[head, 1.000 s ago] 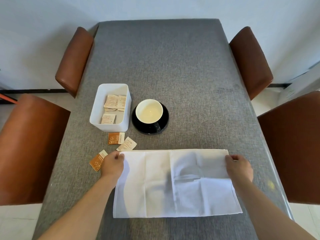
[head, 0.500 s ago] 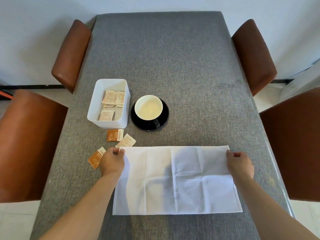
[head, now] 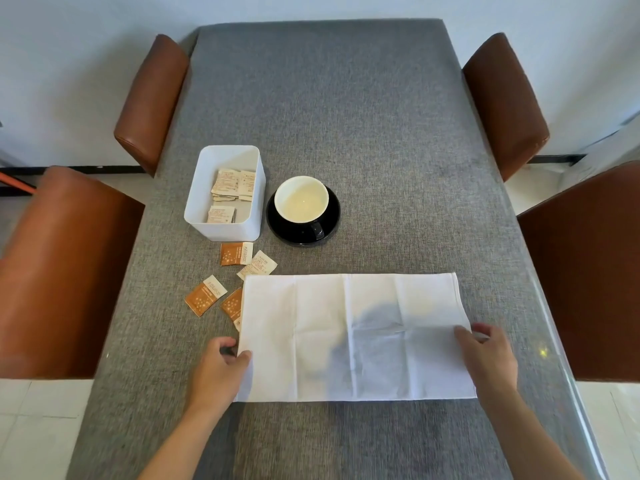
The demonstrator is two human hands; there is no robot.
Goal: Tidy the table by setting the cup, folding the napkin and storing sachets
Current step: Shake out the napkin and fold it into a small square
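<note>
1. The white napkin is being kept flat on the grey table, just below the cup.
2. Its side edges are being pinched by the left hand and the right hand.
3. Four sachets are being left loose beside the box.

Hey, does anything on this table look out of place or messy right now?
Yes. Four sachets lie scattered on the table beside the white box rather than inside it, and one orange sachet is partly tucked under the napkin.
</note>
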